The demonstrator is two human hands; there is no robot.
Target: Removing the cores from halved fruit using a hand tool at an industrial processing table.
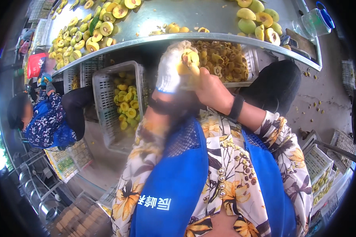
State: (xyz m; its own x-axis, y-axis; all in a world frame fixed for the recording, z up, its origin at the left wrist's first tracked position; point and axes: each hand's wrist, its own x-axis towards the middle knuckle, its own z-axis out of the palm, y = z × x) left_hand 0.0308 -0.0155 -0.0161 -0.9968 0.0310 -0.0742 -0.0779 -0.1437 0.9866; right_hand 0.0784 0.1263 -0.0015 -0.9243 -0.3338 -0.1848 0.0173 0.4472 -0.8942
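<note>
My left hand (171, 68), in a white knit glove, is closed around a yellow peach half (191, 59) below the table's front edge. Against it, my bare right hand (213, 90) is curled into a fist with the thumb up. A blurred yellowish, slim shape runs from that fist to the fruit; I cannot make out what it is. Just beyond my hands, a pale crate (252, 63) holds brownish pieces of fruit (221, 57). On the metal table (162, 17) lie cut peach halves (106, 28) at the left and more peaches (261, 21) at the right.
A grey slatted crate (100, 100) with yellow-green halves (126, 100) stands left of my knees. A clear jar with a blue lid (313, 21) is at the table's right end. Another person (47, 118) sits at the left. Stacked crates (319, 166) stand at the right.
</note>
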